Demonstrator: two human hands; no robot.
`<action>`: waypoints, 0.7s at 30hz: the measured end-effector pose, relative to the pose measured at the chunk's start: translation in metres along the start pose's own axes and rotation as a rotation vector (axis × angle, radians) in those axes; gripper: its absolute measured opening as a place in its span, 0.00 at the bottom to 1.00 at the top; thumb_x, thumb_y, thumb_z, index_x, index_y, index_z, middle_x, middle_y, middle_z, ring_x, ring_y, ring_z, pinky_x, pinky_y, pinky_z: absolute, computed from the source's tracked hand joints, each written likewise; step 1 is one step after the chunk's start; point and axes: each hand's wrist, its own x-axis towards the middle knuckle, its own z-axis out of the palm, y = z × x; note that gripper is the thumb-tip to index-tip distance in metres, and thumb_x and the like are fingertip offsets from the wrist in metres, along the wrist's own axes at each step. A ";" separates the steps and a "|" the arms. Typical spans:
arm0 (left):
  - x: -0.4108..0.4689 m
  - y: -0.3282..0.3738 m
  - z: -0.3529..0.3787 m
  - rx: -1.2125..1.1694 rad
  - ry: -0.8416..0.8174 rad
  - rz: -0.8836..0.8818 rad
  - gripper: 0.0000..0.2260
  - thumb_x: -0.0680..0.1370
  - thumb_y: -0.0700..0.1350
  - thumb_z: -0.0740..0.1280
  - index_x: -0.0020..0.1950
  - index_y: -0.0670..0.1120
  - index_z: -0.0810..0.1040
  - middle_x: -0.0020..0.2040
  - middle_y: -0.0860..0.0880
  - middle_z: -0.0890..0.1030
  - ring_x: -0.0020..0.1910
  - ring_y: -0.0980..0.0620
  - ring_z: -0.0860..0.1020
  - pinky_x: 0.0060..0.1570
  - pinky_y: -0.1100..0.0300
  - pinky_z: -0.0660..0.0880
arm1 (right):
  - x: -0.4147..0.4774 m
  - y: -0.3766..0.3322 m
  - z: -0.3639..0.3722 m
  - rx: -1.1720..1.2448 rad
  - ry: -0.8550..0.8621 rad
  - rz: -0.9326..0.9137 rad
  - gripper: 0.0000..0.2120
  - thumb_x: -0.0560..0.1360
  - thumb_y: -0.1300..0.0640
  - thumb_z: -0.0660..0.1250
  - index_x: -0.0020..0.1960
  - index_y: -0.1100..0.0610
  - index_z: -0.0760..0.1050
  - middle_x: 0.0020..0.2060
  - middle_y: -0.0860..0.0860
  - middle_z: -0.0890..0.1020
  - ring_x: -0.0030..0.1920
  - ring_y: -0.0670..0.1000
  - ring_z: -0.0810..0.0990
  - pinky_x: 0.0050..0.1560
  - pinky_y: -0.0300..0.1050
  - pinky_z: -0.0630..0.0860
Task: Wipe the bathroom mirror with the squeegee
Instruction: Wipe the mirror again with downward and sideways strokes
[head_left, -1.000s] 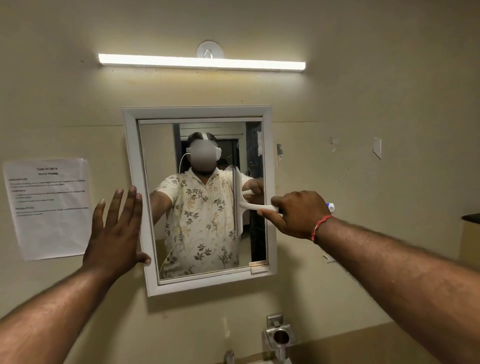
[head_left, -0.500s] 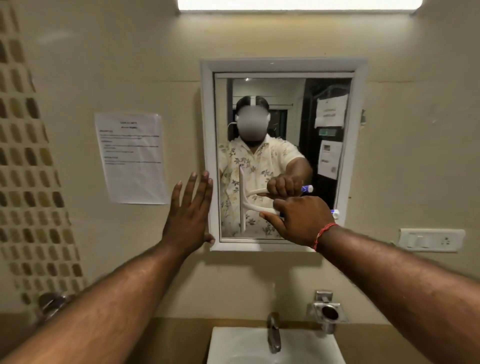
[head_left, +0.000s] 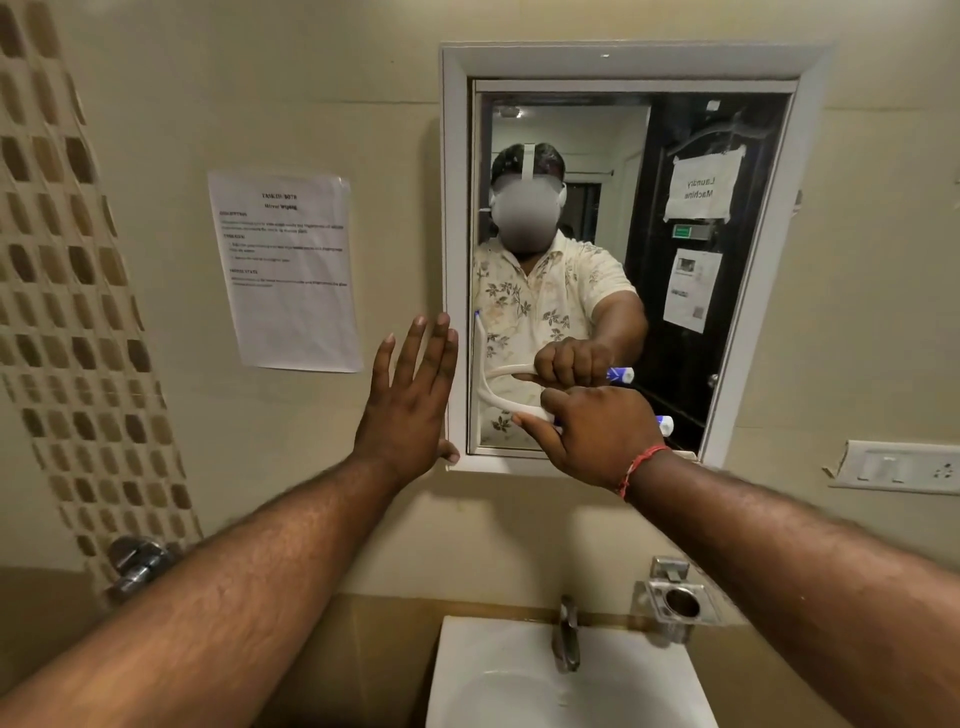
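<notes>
Squeegee (head_left: 498, 402) gripped in right hand (head_left: 597, 434), blade left on mirror (head_left: 675, 364); left hand (head_left: 408, 410) spread flat.

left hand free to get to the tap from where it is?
Probably yes. The left hand is open and empty, flat at the mirror frame. The tap stands below over the sink, with nothing between them; the right hand is off to the side.

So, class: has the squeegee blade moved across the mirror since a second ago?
Yes. The squeegee blade has travelled leftward across the glass, from near the right side of the mirror frame to its left inner edge, held by the right hand.
</notes>
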 end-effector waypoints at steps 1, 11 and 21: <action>0.000 0.000 0.001 0.002 0.000 0.000 0.80 0.63 0.74 0.84 0.91 0.40 0.33 0.92 0.40 0.32 0.93 0.35 0.37 0.90 0.31 0.48 | 0.001 0.001 -0.001 -0.005 -0.001 -0.003 0.29 0.84 0.28 0.54 0.39 0.47 0.76 0.28 0.47 0.79 0.28 0.52 0.78 0.29 0.44 0.72; -0.001 0.001 0.001 0.023 -0.011 -0.006 0.79 0.65 0.75 0.82 0.91 0.40 0.31 0.92 0.39 0.30 0.92 0.35 0.36 0.90 0.31 0.48 | 0.004 0.000 -0.002 -0.022 -0.041 0.012 0.30 0.84 0.28 0.51 0.42 0.48 0.78 0.29 0.47 0.79 0.29 0.52 0.78 0.32 0.47 0.79; -0.006 0.000 -0.002 0.079 -0.009 0.007 0.77 0.67 0.75 0.82 0.91 0.40 0.33 0.92 0.39 0.32 0.92 0.35 0.36 0.90 0.32 0.46 | 0.005 -0.002 -0.007 -0.021 -0.062 0.013 0.30 0.83 0.28 0.51 0.42 0.48 0.79 0.30 0.47 0.80 0.29 0.52 0.75 0.32 0.45 0.74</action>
